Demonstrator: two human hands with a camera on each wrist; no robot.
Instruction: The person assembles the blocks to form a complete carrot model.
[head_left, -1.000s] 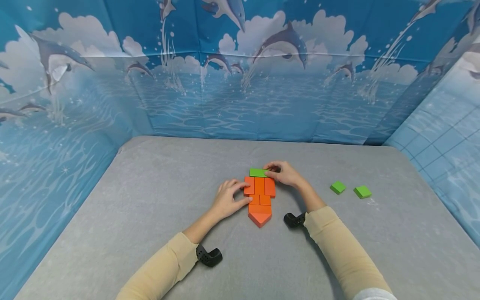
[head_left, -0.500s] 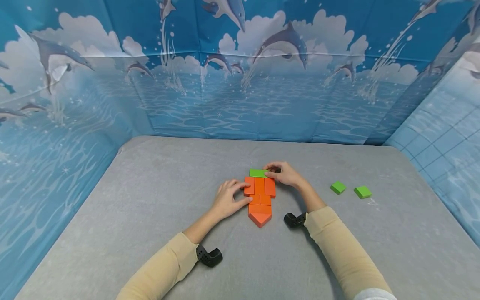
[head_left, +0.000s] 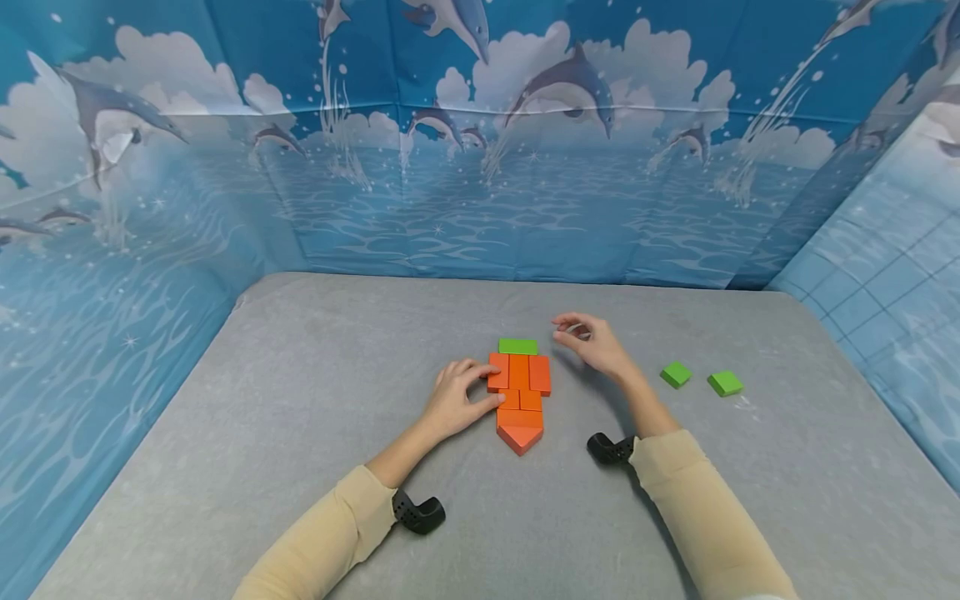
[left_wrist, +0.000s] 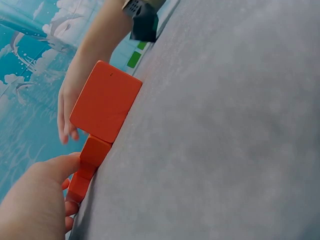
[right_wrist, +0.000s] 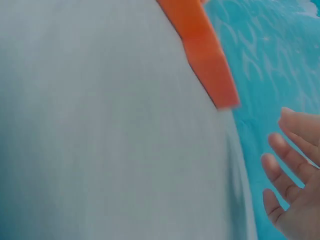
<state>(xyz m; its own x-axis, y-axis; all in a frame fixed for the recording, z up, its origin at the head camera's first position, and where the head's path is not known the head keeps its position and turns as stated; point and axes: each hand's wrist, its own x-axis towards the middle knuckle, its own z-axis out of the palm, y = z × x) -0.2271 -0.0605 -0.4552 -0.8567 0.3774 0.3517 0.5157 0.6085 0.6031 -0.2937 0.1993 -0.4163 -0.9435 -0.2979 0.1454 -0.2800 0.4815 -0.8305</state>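
Orange blocks (head_left: pixel 519 372) lie fitted together flat in the middle of the table, tapering to a triangular block (head_left: pixel 520 437) at the near end. A green rectangular block (head_left: pixel 518 346) lies across the far end. My left hand (head_left: pixel 453 400) rests at the left side of the orange shape, forefinger on the left upper block (head_left: pixel 498 360) and thumb by a smaller lower one. In the left wrist view the thumb meets an orange block's side (left_wrist: pixel 95 151). My right hand (head_left: pixel 592 343) hovers right of the green block, fingers loosely bent, holding nothing; its fingers are spread in the right wrist view.
Two green square blocks (head_left: pixel 677 375) lie apart on the right of the grey table (head_left: pixel 337 333). A dolphin-print curtain (head_left: pixel 480 192) stands along the back and sides. Black wrist devices (head_left: pixel 420 515) stick out from both sleeves, low over the table.
My right hand has let go of the green block and drawn away to the right. The green block stays at the far end of the orange shape. My left hand has not moved.
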